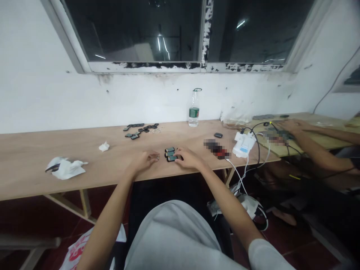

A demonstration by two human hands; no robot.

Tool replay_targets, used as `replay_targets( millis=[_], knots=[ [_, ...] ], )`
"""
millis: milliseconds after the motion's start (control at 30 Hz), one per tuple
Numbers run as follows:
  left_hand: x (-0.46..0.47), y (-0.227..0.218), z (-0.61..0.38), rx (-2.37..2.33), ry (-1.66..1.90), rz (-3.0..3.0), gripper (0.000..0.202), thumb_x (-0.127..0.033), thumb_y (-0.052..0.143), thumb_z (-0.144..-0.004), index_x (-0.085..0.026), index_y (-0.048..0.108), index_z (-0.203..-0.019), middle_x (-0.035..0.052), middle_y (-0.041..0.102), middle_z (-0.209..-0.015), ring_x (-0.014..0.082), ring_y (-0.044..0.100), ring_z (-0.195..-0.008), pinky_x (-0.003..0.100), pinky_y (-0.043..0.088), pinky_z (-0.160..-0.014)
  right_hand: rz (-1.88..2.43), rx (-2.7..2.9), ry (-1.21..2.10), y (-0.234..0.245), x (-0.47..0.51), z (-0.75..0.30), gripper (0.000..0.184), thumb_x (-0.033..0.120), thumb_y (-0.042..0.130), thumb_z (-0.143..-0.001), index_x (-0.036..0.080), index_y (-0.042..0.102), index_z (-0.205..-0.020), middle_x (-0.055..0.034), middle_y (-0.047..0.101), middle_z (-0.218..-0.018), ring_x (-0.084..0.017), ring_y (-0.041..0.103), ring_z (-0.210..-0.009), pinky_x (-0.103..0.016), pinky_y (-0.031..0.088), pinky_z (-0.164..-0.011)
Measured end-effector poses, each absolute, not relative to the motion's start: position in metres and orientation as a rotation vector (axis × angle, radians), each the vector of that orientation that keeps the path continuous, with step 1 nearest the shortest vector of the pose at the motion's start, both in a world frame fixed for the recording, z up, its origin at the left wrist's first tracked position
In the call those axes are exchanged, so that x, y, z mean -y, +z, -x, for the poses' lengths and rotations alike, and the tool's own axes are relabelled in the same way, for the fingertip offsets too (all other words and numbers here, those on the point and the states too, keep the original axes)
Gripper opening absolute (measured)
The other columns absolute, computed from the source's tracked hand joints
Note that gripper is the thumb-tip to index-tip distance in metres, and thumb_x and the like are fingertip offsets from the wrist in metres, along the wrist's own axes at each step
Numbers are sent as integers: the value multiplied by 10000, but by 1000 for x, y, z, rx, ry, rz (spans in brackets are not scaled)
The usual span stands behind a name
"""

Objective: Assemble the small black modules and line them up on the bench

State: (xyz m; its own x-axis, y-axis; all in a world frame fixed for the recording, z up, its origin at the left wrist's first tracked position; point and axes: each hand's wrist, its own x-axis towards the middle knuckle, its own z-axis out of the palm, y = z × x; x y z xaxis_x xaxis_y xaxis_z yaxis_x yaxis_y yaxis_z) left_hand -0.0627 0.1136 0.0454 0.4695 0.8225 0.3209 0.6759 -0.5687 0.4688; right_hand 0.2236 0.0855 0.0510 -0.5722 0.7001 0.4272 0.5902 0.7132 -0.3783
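Note:
Three small dark flat parts [170,153] lie stacked side by side near the front edge of the long wooden table [33,157]. My right hand [188,158] rests beside them, its fingertips touching the nearest part [171,158]. My left hand [144,161] lies curled on the table a little to their left, fingers pinched around something tiny that I cannot make out. Farther back a scatter of several more dark parts [140,130] lies near the wall.
A plastic water bottle [194,108] stands by the wall. Crumpled white tissues [66,167] lie at the left. A white charger block with cables [244,144] sits at the right, where another person's hand [291,126] works on an adjoining table.

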Motion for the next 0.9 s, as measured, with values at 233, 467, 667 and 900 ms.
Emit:
replay_targets(
  millis=[233,467,667,900],
  knots=[
    [-106,57,59,-1384,660,-2319,432,-536,616,-840,-195,748,-1069,90,751,-1155,278,694,-1070,361,550,-945,1024,2417,177,45,-85,-218,98,249,642,-914,173,695,-945,-93,655,-1054,-247,532,-1086,-374,393,-978],
    [-111,53,62,-1348,674,-2348,407,-516,591,-851,-198,765,-1035,91,752,-1144,286,696,-1040,376,548,-929,1145,2379,165,42,-81,-210,44,224,642,-907,184,629,-916,-73,650,-966,-239,543,-995,-362,363,-913],
    [-97,64,57,-1180,753,-2451,358,-541,680,-821,-209,772,-919,74,760,-1062,264,699,-960,350,543,-891,952,2294,411,42,-84,-211,267,118,694,-792,186,618,-1039,-47,639,-1017,-195,575,-939,-290,415,-830],
    [-76,70,28,-862,935,-2619,294,-463,637,-916,-195,757,-900,71,732,-954,191,695,-824,265,551,-732,927,2097,629,52,-82,-207,213,196,699,-816,173,754,-1021,-58,730,-944,-183,645,-814,-280,480,-757]
  ],
)
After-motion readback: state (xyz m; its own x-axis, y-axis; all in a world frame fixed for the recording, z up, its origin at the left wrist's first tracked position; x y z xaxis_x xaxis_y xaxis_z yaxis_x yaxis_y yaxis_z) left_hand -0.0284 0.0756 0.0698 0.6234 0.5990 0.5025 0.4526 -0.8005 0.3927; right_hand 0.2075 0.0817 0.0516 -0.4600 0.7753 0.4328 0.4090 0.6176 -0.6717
